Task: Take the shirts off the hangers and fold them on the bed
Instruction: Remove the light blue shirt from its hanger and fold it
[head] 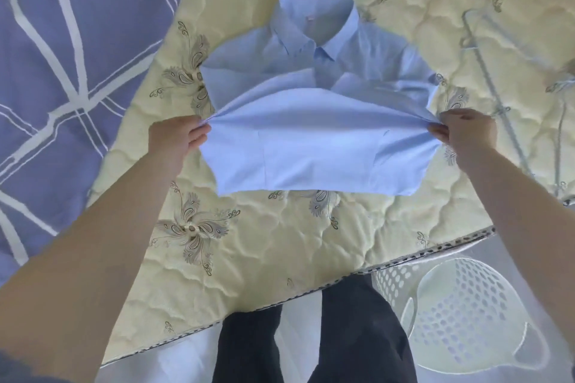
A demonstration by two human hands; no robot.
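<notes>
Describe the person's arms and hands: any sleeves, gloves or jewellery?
Both forearms are bare, with no gloves, rings or watch visible on the left hand or right hand. A dark sleeve edge seems to show near the left elbow. The person wears dark trousers.

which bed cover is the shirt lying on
The cream quilted cover with paisley motifs; the purple cover with white lines lies apart, left of the shirt.
</notes>
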